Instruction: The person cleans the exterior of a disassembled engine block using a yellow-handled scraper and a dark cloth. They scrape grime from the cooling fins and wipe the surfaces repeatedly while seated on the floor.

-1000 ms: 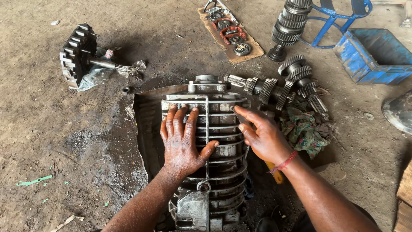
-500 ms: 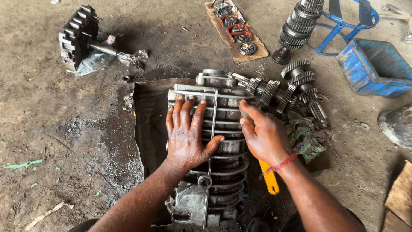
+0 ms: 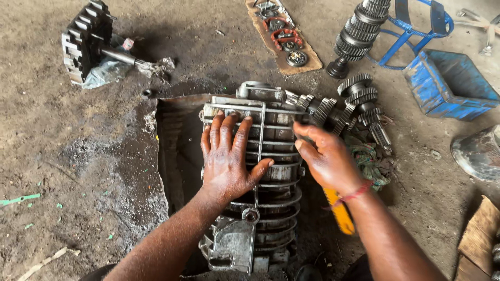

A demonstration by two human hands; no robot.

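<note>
Metal gearbox casing [image 3: 271, 156] under both hands

dull, greasy ribbed metal gearbox casing [image 3: 271, 171], shiny steel gears [image 3: 359, 93], rough dirt floor [image 3: 62, 171].

Left hand [image 3: 227, 158] laid flat, palm down, fingers spread and pointing away, thumb stretched out to the right. Left forearm rising from the lower edge, angled up and rightward. Right hand [image 3: 327, 158] half curled, knuckles up, fingers bent leftward, a red thread band at the wrist. Both hands greasy, near each other, not touching
</note>
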